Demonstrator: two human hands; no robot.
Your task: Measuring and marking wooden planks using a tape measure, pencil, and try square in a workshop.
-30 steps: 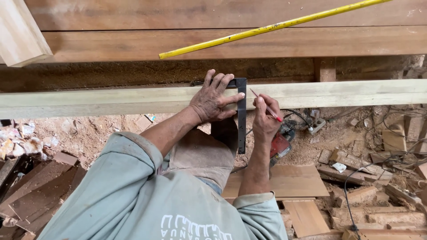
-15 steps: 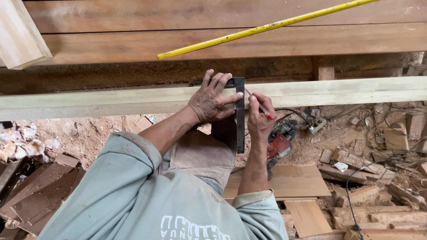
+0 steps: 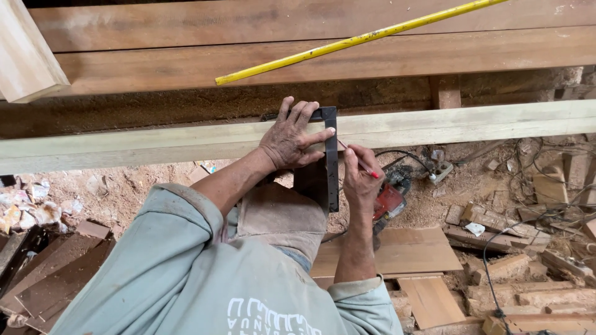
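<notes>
Left hand (image 3: 295, 136): fingers spread flat, pressing the black square (image 3: 331, 158) onto the pale beam (image 3: 465, 124).
Right hand (image 3: 362, 180): fingers pinching a red pencil (image 3: 359, 161), tip at the square's right edge.
Change: over the last second the pencil has dropped from upright to a low slant against the blade, which suggests a line being drawn.
Edges: the beam's near edge carries the square's stock.
Room: open beam on both sides; yellow rod (image 3: 360, 40) lies well above.
</notes>
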